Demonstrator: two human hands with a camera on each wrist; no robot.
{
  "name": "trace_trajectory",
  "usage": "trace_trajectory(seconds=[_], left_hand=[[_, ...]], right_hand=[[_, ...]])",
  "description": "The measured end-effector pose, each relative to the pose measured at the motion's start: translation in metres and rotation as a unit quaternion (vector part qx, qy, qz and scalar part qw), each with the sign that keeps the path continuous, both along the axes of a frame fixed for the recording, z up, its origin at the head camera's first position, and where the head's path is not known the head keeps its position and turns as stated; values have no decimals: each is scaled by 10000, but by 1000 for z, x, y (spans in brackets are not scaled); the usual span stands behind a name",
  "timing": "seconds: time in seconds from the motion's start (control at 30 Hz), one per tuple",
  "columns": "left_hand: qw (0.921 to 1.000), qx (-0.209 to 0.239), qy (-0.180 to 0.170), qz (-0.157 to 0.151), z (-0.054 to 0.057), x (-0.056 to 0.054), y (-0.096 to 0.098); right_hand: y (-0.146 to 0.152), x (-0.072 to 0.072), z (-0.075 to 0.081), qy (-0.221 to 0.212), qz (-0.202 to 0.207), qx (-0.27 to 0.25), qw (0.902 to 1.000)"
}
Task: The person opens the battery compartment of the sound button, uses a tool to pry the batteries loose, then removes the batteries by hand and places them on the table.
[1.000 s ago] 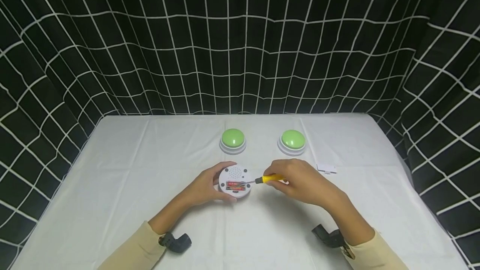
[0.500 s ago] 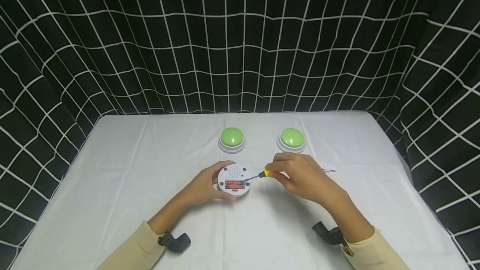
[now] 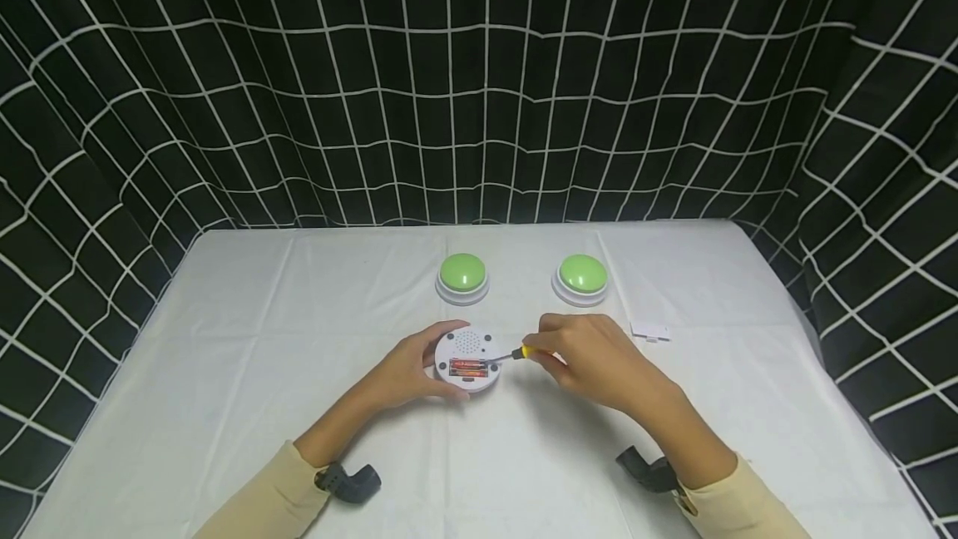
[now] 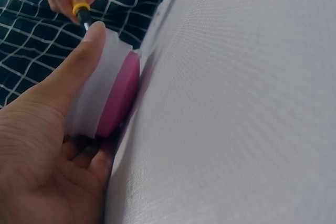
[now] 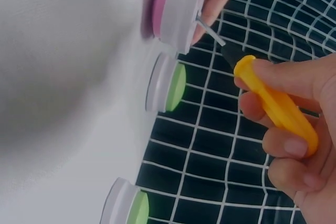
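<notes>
Near the middle of the white surface (image 3: 299, 314), a round white device (image 3: 469, 342) sat upside down, pink dome (image 4: 121, 95) underneath, presumably so that its two red batteries (image 3: 468, 368) faced up within reach. The left grip (image 3: 407, 371) was curled round its rim, thumb on the near edge and fingers on the far one, which seemed meant to stop it rocking on that dome. The right grip (image 3: 595, 358) pinched a yellow screwdriver (image 5: 265, 93) by its handle, the shaft slanting to the batteries' right end, an angle suited to levering; whether the tip touched them was too small to tell. The device thus lay inside the left grip, touching it, and to the left of the right grip, apart from it, with only the shaft bridging the gap. One green button (image 3: 462, 273) stood beyond the device, another green button (image 3: 583, 274) farther right, both out of the way.
</notes>
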State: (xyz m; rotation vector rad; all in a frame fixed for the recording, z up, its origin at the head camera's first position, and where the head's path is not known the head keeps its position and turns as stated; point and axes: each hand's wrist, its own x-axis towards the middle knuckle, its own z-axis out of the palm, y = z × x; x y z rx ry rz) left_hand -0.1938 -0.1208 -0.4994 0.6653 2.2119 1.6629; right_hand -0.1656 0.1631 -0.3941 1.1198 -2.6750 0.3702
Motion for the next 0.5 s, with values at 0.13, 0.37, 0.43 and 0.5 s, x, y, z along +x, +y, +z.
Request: trace_trajectory(seconds=[0.13, 0.37, 0.43, 0.5], left_hand=[[10000, -67, 39, -8, 0, 0, -1], [9999, -114, 31, -14, -2, 0, -1], [9999, -97, 31, -42, -1, 0, -1], [9999, -74, 25, -65, -1, 0, -1]], right_hand=[[0, 0, -1, 27, -23, 35, 10000], [-1, 2, 1, 90, -26, 127, 9999], [-2, 4, 2, 140, -40, 170, 9997], [-4, 5, 3, 194, -65, 231, 9995]])
